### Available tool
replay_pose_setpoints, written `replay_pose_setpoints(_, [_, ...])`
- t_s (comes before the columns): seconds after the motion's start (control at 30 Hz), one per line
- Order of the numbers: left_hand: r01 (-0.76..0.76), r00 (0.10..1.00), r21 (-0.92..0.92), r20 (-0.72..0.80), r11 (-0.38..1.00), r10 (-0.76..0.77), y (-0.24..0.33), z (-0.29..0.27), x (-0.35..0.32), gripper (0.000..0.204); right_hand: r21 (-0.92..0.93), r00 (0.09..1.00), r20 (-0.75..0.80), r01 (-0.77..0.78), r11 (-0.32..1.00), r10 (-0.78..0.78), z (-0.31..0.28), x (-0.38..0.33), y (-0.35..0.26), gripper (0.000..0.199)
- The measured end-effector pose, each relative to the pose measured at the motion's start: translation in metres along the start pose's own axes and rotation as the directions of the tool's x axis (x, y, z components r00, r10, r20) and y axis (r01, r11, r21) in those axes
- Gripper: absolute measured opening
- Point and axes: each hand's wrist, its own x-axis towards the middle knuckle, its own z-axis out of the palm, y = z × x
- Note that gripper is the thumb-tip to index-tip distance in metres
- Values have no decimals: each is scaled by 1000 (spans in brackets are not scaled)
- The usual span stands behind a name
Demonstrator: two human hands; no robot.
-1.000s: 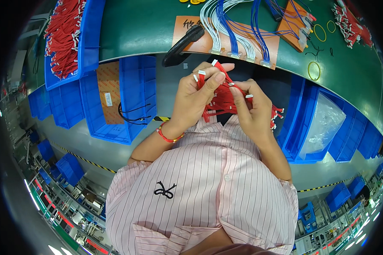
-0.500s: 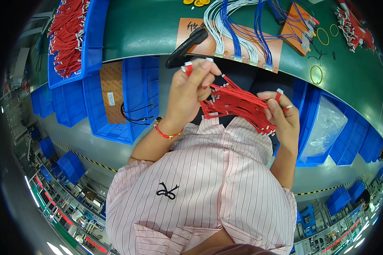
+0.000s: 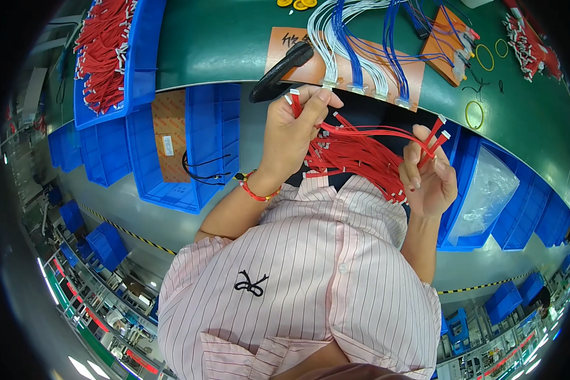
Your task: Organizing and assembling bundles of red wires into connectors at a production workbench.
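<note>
A few red cables [image 3: 377, 131] with white end connectors stretch between my two hands. My left hand [image 3: 296, 130] pinches them at one end, thumb against fingers, with white connectors poking out above it. At the other end my right hand [image 3: 432, 183] has the cables between its bent fingers, and their connectors stick up past the fingertips. Underneath, a thick pile of red cables [image 3: 361, 158] lies across my lap, its white connectors showing at both ends.
On the green bench [image 3: 215, 47] ahead sit white and blue wires [image 3: 354, 60], an orange board [image 3: 278, 47], a black handle-like piece [image 3: 282, 73] and yellow rings [image 3: 475, 114]. A blue bin [image 3: 147, 69] of red cables stands far left. Blue crates [image 3: 206, 145] flank me below the bench.
My right hand has turned and its fingers have loosened, so the connectors now rise above them. The cables between my hands bow upward. My left hand has shifted slightly right.
</note>
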Motion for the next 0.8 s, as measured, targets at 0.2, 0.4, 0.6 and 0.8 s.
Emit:
replay_pose_setpoints(0.2, [-27, 998, -159, -60, 987, 18, 0, 12, -2, 26, -89, 997, 65, -43, 995, 49, 3, 5, 10, 59])
replay_pose_setpoints(0.4, [113, 993, -204, 40, 973, -107, 10, -2, -5, 21, -171, 988, -15, -156, 973, 155, 11, 9, 7, 49])
replay_pose_setpoints(0.6, [-424, 890, 454, 48, 784, 454, 7, 6, -39, 19, -332, 968, -22, -242, 912, 249, 11, 11, -3, 51])
replay_pose_setpoints(0.8, [-569, 819, 473, 396, 672, 415, -12, 31, -28, 21, -345, 964, -47, -262, 901, 262, 17, 10, -2, 49])
